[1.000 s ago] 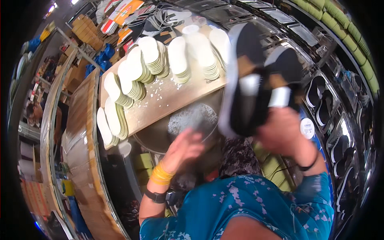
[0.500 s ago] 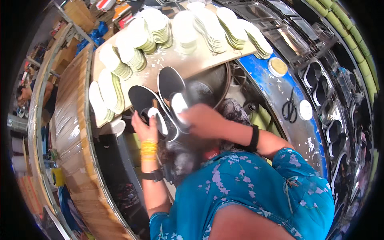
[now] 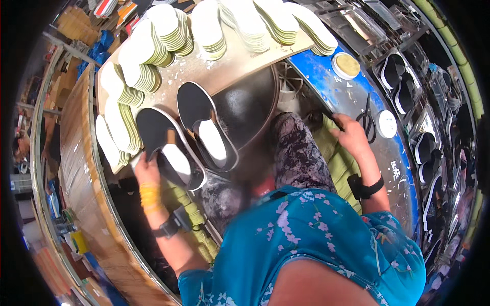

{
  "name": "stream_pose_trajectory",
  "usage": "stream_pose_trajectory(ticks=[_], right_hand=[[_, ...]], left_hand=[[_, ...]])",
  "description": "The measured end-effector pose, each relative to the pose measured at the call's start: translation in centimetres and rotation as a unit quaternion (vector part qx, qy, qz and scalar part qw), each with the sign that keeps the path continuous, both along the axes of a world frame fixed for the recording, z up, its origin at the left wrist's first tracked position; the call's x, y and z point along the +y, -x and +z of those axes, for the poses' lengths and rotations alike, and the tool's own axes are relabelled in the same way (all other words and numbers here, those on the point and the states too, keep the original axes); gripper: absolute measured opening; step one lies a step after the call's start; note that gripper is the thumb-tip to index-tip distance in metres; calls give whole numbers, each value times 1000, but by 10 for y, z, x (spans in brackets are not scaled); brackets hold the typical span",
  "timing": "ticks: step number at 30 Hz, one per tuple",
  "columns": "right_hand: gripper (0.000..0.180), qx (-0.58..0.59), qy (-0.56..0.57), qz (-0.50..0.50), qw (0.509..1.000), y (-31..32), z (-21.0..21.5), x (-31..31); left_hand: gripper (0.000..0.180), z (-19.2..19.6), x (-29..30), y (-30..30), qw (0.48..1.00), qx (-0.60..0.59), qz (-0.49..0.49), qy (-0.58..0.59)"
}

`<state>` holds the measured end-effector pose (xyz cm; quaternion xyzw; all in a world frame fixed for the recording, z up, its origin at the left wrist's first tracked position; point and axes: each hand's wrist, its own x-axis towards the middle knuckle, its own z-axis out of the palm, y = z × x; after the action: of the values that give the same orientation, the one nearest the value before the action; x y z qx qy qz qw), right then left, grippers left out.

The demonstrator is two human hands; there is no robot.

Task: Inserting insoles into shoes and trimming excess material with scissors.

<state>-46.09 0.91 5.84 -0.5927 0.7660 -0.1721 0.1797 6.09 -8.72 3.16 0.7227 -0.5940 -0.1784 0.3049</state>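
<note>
Both black shoes (image 3: 196,102) are sitting at the board's edge (image 3: 204,74), white insoles (image 3: 212,141) already showing; stacks (image 3: 208,25) are waiting. Left hand (image 3: 147,172)'s touching one shoe, right hand (image 3: 352,134)'s curling near scissors (image 3: 367,120), can't tell either grip.

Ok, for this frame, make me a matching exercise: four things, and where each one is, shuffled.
1. Left hand
2. Right hand
3. Scissors
4. White insoles

A. Lying on the blue and grey table
B. At the outer side of a shoe
C. In stacks on the board
D. Away from the shoes, near the scissors

Pairs: 1-B, 2-D, 3-A, 4-C
</note>
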Motion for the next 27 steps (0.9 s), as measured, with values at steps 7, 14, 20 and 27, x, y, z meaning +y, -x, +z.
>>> stream_pose_trajectory(ticks=[7,14,20,27], right_hand=[[78,-518,-45,119,846,-112,44,-42],[91,-396,-13,64,916,-147,-57,-100],[82,-220,-91,84,968,-167,-36,-95],[50,4,126,41,991,-57,-16,-51]], left_hand=[[38,111,0,156,986,-90,-142,-3],[37,43,8,178,974,50,-221,20],[58,46,2,162,965,-122,-129,-195],[56,11,-23,168,981,-74,-108,-144]])
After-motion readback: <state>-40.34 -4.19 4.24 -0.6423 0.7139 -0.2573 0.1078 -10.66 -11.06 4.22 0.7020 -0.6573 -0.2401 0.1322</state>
